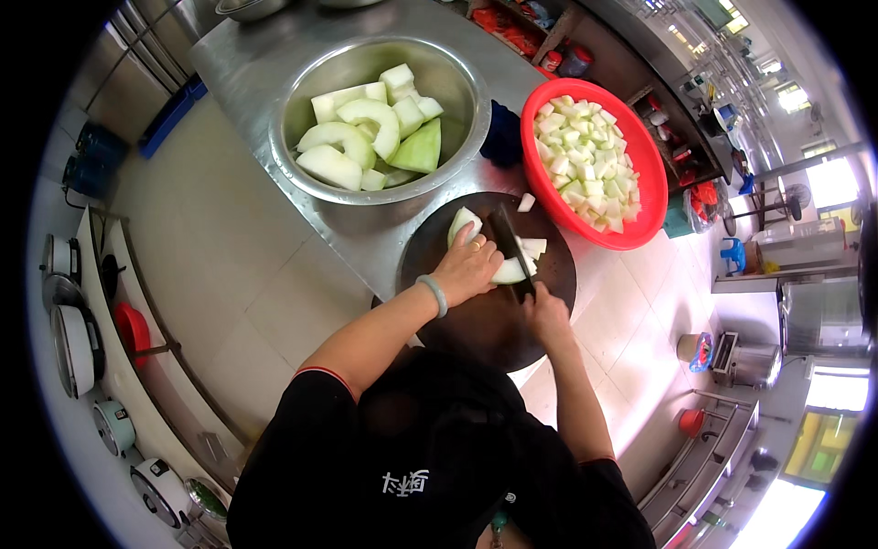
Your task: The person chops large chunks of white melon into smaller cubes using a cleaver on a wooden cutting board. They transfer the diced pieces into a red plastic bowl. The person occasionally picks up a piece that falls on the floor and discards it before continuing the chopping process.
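My right hand (547,312) grips the handle of a dark-bladed cleaver (506,232). The blade stands over a round, dark chopping block (473,336). Fingers bent, my left hand (472,266) presses a pale green-white melon piece (509,272) against the block, just left of the blade. Another melon chunk (459,225) rests by its thumb. To the right of the cleaver lie cut melon pieces (534,246), partly behind the blade. One loose cube (526,202) sits near the block's far edge.
A large steel basin (288,165) holding big melon pieces stands on the steel table (240,75). Right of the block, a red plastic basin (655,199) is heaped with melon cubes. Dark blue cloth (504,134) lies between the basins. Rice cookers (75,350) line the left side.
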